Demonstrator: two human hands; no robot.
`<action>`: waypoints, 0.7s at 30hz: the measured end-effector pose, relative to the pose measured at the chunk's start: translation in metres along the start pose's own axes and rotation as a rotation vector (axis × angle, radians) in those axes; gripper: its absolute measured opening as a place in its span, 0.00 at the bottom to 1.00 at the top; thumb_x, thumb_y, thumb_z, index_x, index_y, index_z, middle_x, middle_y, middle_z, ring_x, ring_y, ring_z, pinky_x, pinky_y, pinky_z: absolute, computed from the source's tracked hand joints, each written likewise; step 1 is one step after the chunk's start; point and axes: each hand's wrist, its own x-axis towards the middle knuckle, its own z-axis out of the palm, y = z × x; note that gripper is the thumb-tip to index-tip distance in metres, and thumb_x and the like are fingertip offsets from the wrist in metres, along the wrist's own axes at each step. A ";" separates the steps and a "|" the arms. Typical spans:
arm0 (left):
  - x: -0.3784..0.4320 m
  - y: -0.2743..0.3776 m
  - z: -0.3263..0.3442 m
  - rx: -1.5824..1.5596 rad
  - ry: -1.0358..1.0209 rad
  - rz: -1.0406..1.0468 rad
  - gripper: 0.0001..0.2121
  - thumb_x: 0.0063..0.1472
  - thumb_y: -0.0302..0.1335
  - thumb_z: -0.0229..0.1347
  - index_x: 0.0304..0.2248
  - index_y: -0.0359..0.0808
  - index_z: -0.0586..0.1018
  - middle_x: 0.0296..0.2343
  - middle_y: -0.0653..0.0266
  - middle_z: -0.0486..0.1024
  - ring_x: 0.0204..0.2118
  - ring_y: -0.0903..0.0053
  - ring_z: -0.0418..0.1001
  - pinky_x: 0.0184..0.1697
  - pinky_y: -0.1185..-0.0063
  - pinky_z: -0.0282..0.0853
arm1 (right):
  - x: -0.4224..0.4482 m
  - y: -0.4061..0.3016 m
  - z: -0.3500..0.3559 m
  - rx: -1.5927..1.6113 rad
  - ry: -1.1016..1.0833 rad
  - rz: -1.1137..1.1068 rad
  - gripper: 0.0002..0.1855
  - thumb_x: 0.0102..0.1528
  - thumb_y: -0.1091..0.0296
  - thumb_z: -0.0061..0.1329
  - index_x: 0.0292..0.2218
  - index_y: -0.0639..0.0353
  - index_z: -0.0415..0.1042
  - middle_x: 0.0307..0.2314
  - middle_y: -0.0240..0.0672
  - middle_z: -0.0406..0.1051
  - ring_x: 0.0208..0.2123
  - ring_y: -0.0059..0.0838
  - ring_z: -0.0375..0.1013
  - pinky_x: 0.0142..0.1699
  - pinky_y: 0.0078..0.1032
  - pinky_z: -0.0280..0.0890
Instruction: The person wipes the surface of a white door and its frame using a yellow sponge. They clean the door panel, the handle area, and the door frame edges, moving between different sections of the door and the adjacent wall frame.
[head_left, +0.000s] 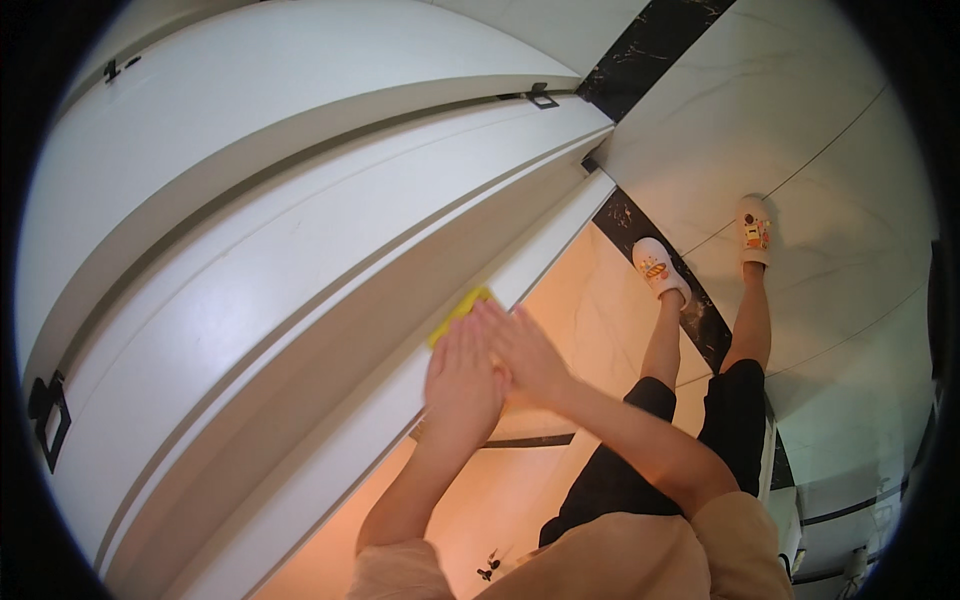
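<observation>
A yellow sponge or folded cloth (457, 315) lies against the edge of a long white ledge (330, 480), beside a deep groove in a white panelled unit (262, 255). My left hand (465, 375) presses on it with the fingers stretched out over its lower side. Close against that hand, my right hand (529, 352) reaches in from the right, its fingertips at the upper end of the yellow piece. The two hands overlap slightly and look a little blurred. Most of the yellow piece is hidden under the fingers.
Black metal fittings sit on the unit at the upper middle (541, 96) and lower left (51, 424). Marble-look floor tiles (825, 150) with black strips (637, 52) lie to the right. My feet in white clogs (752, 229) stand there. A small dark fitting (489, 564) shows at the bottom.
</observation>
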 end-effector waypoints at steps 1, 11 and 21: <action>-0.023 -0.001 -0.025 -0.053 -0.041 -0.019 0.30 0.54 0.34 0.52 0.51 0.22 0.61 0.52 0.45 0.59 0.57 0.54 0.55 0.59 0.66 0.48 | -0.004 -0.024 0.011 0.082 -0.013 -0.013 0.37 0.45 0.67 0.46 0.56 0.64 0.52 0.57 0.46 0.50 0.60 0.40 0.47 0.61 0.46 0.42; -0.003 -0.015 -0.006 0.028 0.011 -0.010 0.32 0.54 0.35 0.54 0.52 0.22 0.59 0.52 0.44 0.59 0.57 0.56 0.55 0.58 0.65 0.49 | 0.008 -0.003 0.015 -0.021 0.066 -0.060 0.41 0.44 0.65 0.50 0.57 0.62 0.50 0.58 0.42 0.48 0.62 0.35 0.44 0.62 0.44 0.40; -0.101 -0.011 -0.095 0.144 -0.208 -0.023 0.35 0.53 0.39 0.55 0.53 0.23 0.58 0.53 0.46 0.58 0.58 0.55 0.53 0.58 0.64 0.47 | -0.011 -0.099 0.007 -0.073 -0.012 -0.226 0.35 0.50 0.61 0.43 0.57 0.61 0.52 0.58 0.41 0.49 0.61 0.39 0.46 0.62 0.44 0.40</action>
